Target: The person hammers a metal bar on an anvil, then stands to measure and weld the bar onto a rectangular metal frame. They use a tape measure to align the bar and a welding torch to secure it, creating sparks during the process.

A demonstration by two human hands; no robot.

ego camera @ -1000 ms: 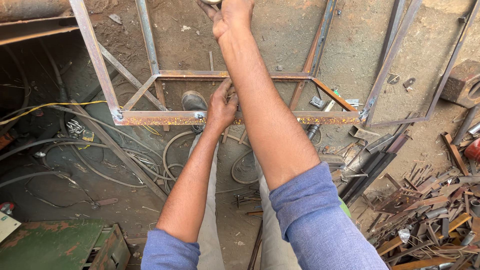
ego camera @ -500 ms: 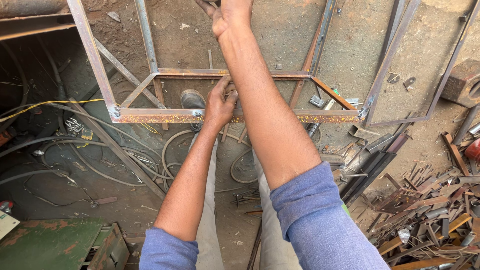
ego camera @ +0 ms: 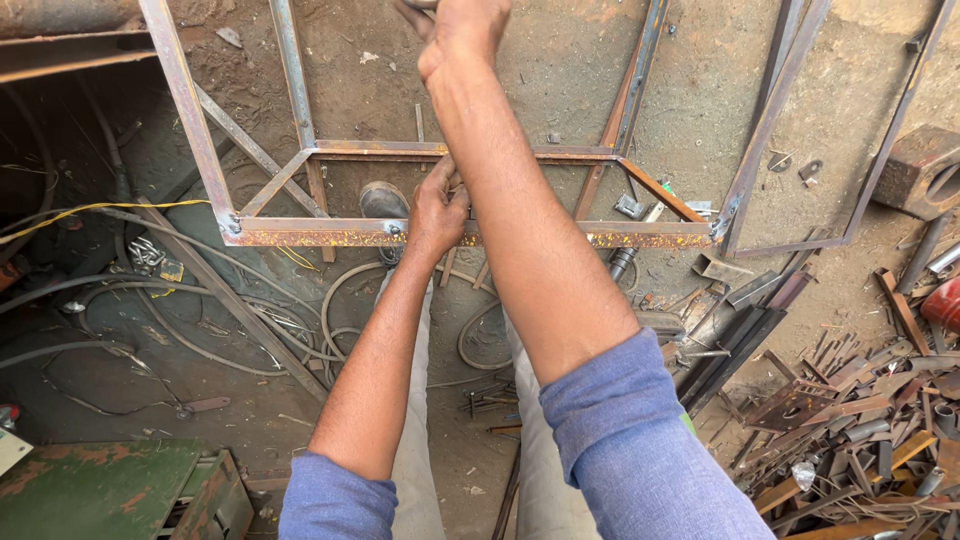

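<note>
Head view shows a rusty steel frame point(ego camera: 470, 236) of angle and flat bars standing over a dirt floor point(ego camera: 700, 90), its near horizontal bar running left to right across the middle of the picture. The left hand point(ego camera: 437, 212) rests on that near bar close to its middle, fingers curled over the top edge; it grips the bar itself, as far as can be judged. The right hand point(ego camera: 465, 30) is raised at the far top edge of the picture, closed into a fist around something that is cut off by the frame edge; what it holds cannot be told. On progress: the frame's bars are already joined into a box with diagonal corner braces, and the near bar carries speckled orange marks along its face, so assembly looks well advanced; any work left at the point under the left hand is hidden by that hand. Around it, a shoe point(ego camera: 384, 203) shows just beyond the near bar. Cables and hoses point(ego camera: 200, 330) lie looped on the floor at left and under the frame, a possible snag for the feet. A green metal box point(ego camera: 110, 495) sits at near left. Scrap offcuts point(ego camera: 850, 420) are heaped at near right, and a heavy rusted block point(ego camera: 925, 170) stands at far right.
</note>
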